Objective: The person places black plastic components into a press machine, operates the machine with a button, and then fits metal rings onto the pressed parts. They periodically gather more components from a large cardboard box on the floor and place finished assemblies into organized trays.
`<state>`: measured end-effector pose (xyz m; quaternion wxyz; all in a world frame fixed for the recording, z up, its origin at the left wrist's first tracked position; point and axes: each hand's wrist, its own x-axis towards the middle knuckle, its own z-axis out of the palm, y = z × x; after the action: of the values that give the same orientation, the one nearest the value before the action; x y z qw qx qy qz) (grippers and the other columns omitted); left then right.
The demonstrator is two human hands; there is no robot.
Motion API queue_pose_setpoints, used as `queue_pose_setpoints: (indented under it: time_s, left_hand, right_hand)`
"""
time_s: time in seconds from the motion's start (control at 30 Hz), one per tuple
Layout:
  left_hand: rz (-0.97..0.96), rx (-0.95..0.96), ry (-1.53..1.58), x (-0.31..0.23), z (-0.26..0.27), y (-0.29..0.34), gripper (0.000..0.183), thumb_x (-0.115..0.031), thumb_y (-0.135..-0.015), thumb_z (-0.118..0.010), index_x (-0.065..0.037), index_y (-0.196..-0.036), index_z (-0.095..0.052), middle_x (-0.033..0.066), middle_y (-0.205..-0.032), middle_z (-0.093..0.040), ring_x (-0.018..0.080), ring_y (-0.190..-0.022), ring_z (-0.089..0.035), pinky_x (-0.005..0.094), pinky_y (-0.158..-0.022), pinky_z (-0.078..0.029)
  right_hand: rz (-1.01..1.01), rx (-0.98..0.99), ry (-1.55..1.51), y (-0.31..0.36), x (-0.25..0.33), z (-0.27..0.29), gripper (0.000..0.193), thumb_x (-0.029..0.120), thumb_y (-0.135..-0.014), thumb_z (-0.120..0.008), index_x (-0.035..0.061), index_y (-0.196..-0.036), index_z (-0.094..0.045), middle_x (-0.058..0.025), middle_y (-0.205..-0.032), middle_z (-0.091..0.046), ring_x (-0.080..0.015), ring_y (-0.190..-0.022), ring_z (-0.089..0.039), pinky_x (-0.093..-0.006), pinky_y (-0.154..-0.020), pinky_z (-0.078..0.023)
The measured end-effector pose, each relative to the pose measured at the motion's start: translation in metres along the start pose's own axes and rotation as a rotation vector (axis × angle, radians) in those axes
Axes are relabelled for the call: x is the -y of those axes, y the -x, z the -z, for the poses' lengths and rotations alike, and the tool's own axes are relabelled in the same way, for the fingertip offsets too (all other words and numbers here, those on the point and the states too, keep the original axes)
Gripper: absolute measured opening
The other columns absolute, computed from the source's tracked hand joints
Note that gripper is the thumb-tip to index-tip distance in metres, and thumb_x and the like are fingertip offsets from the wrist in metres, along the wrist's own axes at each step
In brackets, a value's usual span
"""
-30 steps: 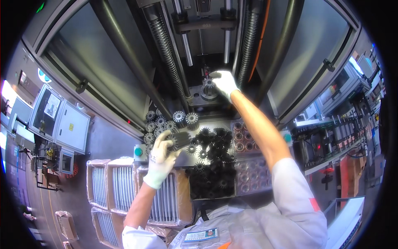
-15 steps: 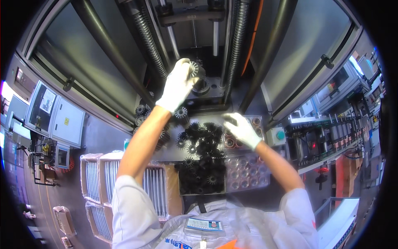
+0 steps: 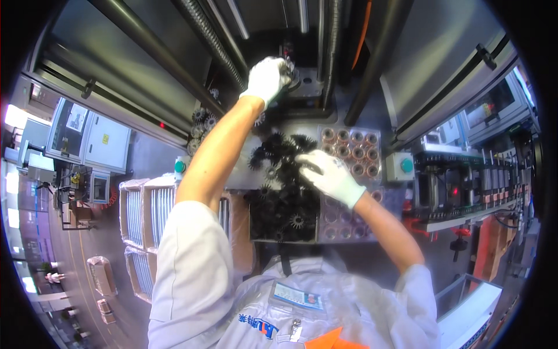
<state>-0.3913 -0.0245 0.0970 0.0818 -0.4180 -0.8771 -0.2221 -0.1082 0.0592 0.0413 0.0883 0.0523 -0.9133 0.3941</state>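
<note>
My left hand (image 3: 267, 80), in a white glove, reaches into the machine with its fingers closed round a slotted metal core (image 3: 285, 72), mostly hidden by the glove. It is at the metal fixture (image 3: 306, 87) under the guide rods. My right hand (image 3: 330, 175), also gloved, is at the right side of a heap of black toothed pieces (image 3: 273, 145). Its thumb and forefinger curl round one dark toothed piece, whose outline is largely hidden. More black pieces lie in a dark tray (image 3: 279, 215) closer to me.
A clear tray of copper-coloured ringed parts (image 3: 357, 152) lies right of the heap; another clear tray (image 3: 331, 234) is nearer me. Several slotted cores (image 3: 200, 119) stand at left. Green buttons (image 3: 406, 166) flank the worktop. Black posts (image 3: 381, 61) frame the machine opening.
My left hand has carried the slotted core further in, to the fixture. My right hand has moved left from the clear tray's edge onto the black pieces. The view has shifted slightly.
</note>
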Motion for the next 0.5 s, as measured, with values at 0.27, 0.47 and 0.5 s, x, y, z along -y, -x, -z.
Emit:
queue_pose_setpoints:
  time_s: [0.27, 0.47, 0.5]
  left_hand:
    - [-0.026, 0.004, -0.061, -0.022, 0.087, 0.131, 0.035, -0.033, -0.087, -0.074, -0.009, -0.113, -0.071, 0.012, -0.102, -0.072, 0.0281, -0.093, -0.071, 0.0382, -0.077, -0.056]
    - [0.541, 0.561, 0.111, 0.059, 0.1, 0.33, 0.036, -0.033, -0.085, -0.073, -0.011, -0.114, -0.074, 0.0163, -0.101, -0.075, 0.029, -0.097, -0.072, 0.038, -0.089, -0.055]
    - [0.532, 0.565, 0.116, 0.066, 0.089, 0.355, 0.039, -0.034, -0.085, -0.073, -0.012, -0.117, -0.073, 0.0174, -0.104, -0.074, 0.0309, -0.099, -0.072, 0.0393, -0.092, -0.054]
  right_hand:
    - [0.431, 0.197, 0.25, -0.034, 0.041, -0.098, 0.025, 0.028, -0.087, -0.068, 0.0125, -0.107, -0.07, -0.0104, -0.088, -0.065, -0.0277, -0.078, -0.069, -0.0414, -0.064, -0.054]
    - [0.549, 0.454, 0.53, -0.058, 0.05, -0.167, 0.014, 0.017, -0.085, -0.062, 0.0094, -0.093, -0.071, -0.0123, -0.092, -0.069, -0.0285, -0.082, -0.071, -0.0436, -0.066, -0.055]
    - [0.536, 0.541, 0.632, -0.061, 0.052, -0.172, 0.013, 0.016, -0.085, -0.061, 0.0091, -0.09, -0.071, -0.013, -0.093, -0.069, -0.0289, -0.083, -0.071, -0.0442, -0.067, -0.055]
